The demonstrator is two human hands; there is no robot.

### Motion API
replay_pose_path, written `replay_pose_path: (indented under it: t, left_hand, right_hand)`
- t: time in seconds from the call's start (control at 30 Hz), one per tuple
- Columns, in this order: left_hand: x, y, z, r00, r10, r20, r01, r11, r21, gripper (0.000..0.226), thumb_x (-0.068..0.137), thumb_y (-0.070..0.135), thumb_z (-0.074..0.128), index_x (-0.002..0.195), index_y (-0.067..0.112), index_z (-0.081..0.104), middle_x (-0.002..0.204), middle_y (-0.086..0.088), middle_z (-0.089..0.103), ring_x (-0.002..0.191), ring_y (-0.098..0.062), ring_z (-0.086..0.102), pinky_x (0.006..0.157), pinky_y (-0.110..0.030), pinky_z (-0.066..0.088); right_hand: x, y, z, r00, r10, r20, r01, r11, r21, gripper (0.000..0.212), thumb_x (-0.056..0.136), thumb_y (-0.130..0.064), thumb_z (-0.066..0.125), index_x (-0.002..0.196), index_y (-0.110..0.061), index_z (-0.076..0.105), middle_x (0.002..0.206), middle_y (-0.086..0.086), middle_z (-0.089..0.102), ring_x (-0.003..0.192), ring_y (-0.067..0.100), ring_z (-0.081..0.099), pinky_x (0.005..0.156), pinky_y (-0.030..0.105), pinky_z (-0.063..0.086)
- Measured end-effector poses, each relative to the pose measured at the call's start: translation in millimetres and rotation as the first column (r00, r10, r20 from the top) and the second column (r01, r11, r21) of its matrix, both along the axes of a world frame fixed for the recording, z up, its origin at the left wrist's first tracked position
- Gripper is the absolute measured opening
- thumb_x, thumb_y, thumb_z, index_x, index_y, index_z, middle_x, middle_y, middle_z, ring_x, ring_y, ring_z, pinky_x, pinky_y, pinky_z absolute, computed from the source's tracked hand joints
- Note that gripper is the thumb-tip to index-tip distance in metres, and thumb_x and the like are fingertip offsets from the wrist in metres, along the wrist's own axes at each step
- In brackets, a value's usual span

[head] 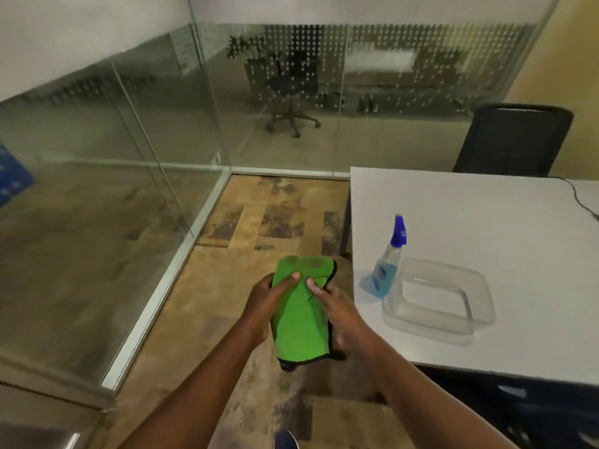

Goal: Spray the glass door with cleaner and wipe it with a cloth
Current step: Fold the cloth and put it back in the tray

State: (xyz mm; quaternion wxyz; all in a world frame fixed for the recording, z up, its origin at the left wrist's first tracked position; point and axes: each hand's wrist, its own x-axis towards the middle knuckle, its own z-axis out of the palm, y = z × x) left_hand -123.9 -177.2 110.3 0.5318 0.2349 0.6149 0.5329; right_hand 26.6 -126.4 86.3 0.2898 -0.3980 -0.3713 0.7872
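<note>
Both hands, left hand [262,303] and right hand [337,314], grip folded green microfibre cloth [299,314], left of white table [486,222]. Clear blue-nozzle spray bottle [387,260] on table. Glass door panel [97,157] further left. Fold flat pad first.

At the lower centre of the frame the cloth [299,311] is bright green with a black edge. To its right, the spray bottle [387,262] holds blue liquid under a deep blue trigger head, beside a clear container [437,299] on a white table [486,215]. The floor [275,222] is tan with dark brown patches. The glass wall [324,76] across the top carries a white dot pattern. The chair [513,140] at upper right is black.
</note>
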Motion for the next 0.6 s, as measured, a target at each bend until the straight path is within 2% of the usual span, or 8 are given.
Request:
replay_pose_path:
  t: [0.13,0.2,0.23,0.37,0.43,0.5,0.53,0.6]
  left_hand:
    - [12,47,2,0.996,-0.090,0.016,0.090,0.996,0.019,0.024,0.091,0.026,0.076,0.114,0.017,0.074,0.103,-0.006,0.081,0.092,-0.025,0.078,0.080,-0.039,0.064]
    - [20,65,3,0.992,-0.123,0.034,0.122,0.992,0.035,0.022,0.091,0.023,0.076,0.112,0.016,0.074,0.099,-0.005,0.081,0.088,-0.023,0.079,0.066,-0.031,0.063]
    - [25,74,2,0.989,-0.145,0.035,0.144,0.989,0.040,0.023,0.091,0.022,0.076,0.113,0.015,0.074,0.099,-0.005,0.081,0.087,-0.022,0.079,0.065,-0.029,0.062]
    - [48,99,-1,0.963,-0.270,-0.025,0.271,0.962,0.026,0.031,0.092,0.030,0.076,0.120,0.017,0.072,0.107,-0.003,0.080,0.096,-0.021,0.077,0.083,-0.035,0.062]
    - [60,109,-5,0.939,-0.336,-0.072,0.339,0.941,0.023,0.033,0.092,0.035,0.075,0.121,0.022,0.070,0.108,0.001,0.079,0.093,-0.013,0.077,0.075,-0.028,0.060]
    - [73,117,-11,0.901,-0.420,-0.112,0.421,0.907,-0.013,0.032,0.091,0.042,0.074,0.117,0.024,0.068,0.101,0.005,0.079,0.082,-0.005,0.076,0.061,-0.019,0.055]
    - [80,121,-14,0.876,-0.467,-0.118,0.466,0.884,-0.039,0.032,0.090,0.044,0.074,0.114,0.024,0.067,0.098,0.006,0.079,0.076,-0.004,0.075,0.057,-0.018,0.052]
    - [97,126,-24,0.806,-0.580,-0.119,0.574,0.815,-0.084,0.040,0.087,0.050,0.075,0.113,0.021,0.066,0.101,0.002,0.078,0.076,-0.009,0.074,0.058,-0.022,0.051]
  right_hand:
    - [19,29,6,0.992,-0.120,0.029,0.119,0.991,0.059,0.040,0.093,-0.032,0.073,0.127,-0.012,0.068,0.119,0.013,0.077,0.107,0.032,0.075,0.079,0.039,0.064]
    - [30,41,8,0.983,-0.168,0.075,0.159,0.981,0.108,0.039,0.093,-0.032,0.073,0.128,-0.014,0.067,0.117,0.009,0.078,0.106,0.028,0.076,0.078,0.033,0.063]
    - [36,46,7,0.979,-0.186,0.085,0.175,0.976,0.128,0.036,0.094,-0.030,0.073,0.127,-0.016,0.067,0.117,0.008,0.078,0.107,0.027,0.076,0.078,0.032,0.063]
    - [69,60,11,0.956,-0.268,0.118,0.249,0.956,0.154,0.025,0.088,-0.031,0.079,0.113,-0.027,0.076,0.115,0.005,0.079,0.104,0.026,0.076,0.075,0.030,0.063]
    - [89,67,14,0.944,-0.301,0.139,0.276,0.945,0.174,0.029,0.084,-0.036,0.080,0.113,-0.028,0.077,0.114,0.008,0.079,0.102,0.028,0.077,0.073,0.032,0.063]
    - [114,77,17,0.930,-0.332,0.159,0.303,0.936,0.182,0.032,0.082,-0.038,0.082,0.112,-0.028,0.077,0.114,0.009,0.078,0.102,0.030,0.077,0.072,0.033,0.063]
    - [128,82,18,0.924,-0.344,0.167,0.315,0.932,0.179,0.032,0.082,-0.039,0.082,0.111,-0.028,0.078,0.114,0.010,0.078,0.101,0.030,0.077,0.072,0.033,0.063]
    - [157,91,18,0.908,-0.374,0.186,0.345,0.923,0.170,0.029,0.083,-0.038,0.080,0.110,-0.027,0.079,0.115,0.010,0.078,0.101,0.030,0.077,0.072,0.033,0.063]
